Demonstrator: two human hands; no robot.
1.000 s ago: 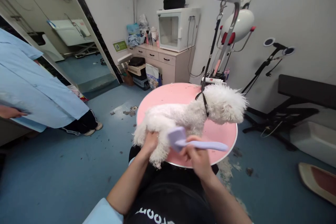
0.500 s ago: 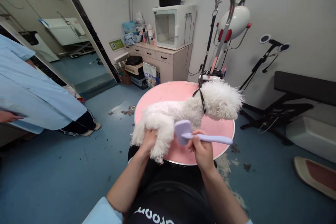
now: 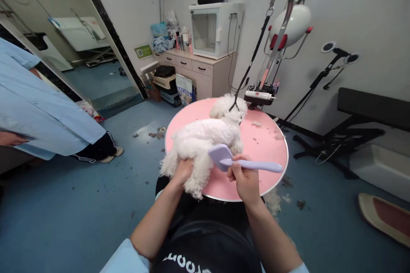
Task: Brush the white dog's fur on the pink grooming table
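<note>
A fluffy white dog [image 3: 205, 134] is on the round pink grooming table [image 3: 267, 147], its rump at the near left and its head turned toward the back. My left hand [image 3: 183, 171] grips a hind leg, with the fingertips hidden in the fur. In my right hand [image 3: 247, 182] is a lavender slicker brush [image 3: 220, 156], held by the handle. The brush head is beside the dog's hind leg and flank; whether it touches the coat I cannot tell. A black leash [image 3: 255, 53] runs from the dog's neck up to the metal grooming arm [image 3: 281, 34].
Behind the table stand a low cabinet [image 3: 205, 69] and a white glass-fronted box [image 3: 235, 30]. A tool holder [image 3: 260, 96] hangs on the arm's post. To the left is a person in a blue gown [image 3: 48, 106]. A black stand [image 3: 361, 130] occupies the right side.
The dog has swung its head from the right toward the back of the table, and the leash now slants. The brush has shifted slightly left. My left hand stays on the hind leg.
</note>
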